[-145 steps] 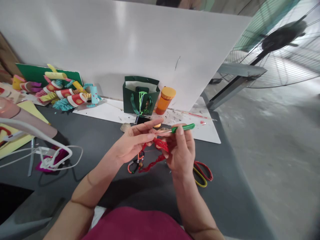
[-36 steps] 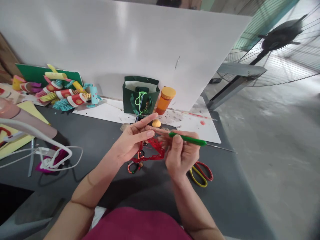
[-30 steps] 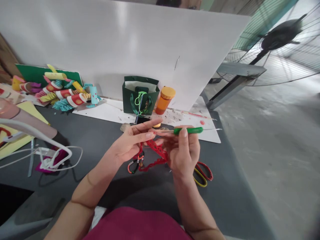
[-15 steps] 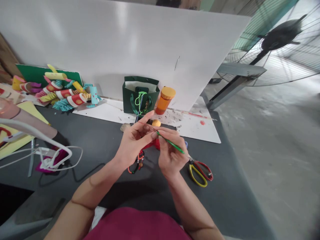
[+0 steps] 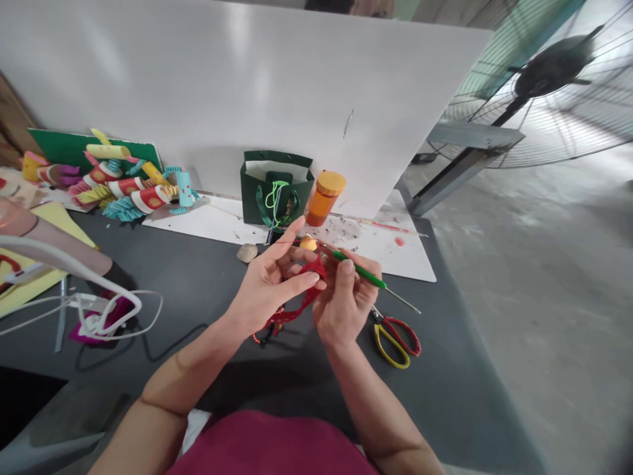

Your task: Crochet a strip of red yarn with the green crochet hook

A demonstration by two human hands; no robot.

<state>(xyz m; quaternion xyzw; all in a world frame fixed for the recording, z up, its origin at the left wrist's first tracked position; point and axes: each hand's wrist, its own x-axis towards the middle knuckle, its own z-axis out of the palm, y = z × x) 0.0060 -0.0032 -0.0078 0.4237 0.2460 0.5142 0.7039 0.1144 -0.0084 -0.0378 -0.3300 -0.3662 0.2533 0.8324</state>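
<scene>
Pinching a red crocheted piece (image 5: 316, 267) between the thumb and fingers of the left hand (image 5: 267, 284), at the centre of the view above a dark grey worktop (image 5: 198, 284), and holding the left forefinger up with a fine red thread across it. Gripping a green-handled hook (image 5: 366, 272) in the right hand (image 5: 343, 300), pressing the thumb onto the handle against curled fingers. Pointing one thin metal end of the hook up and left, just beside the left forefinger, and the other down and right. Showing red yarn between crocheted piece and hook. Showing also, below the left hand, a partly hidden string of beads (image 5: 266, 335); near the right wrist, scissors (image 5: 395, 340) with one red and one yellow handle loop; beyond the hands, a dark green paper bag (image 5: 252, 204) and, just beside it, an orange jar (image 5: 324, 198), both upright on a stained white board (image 5: 405, 254).
</scene>
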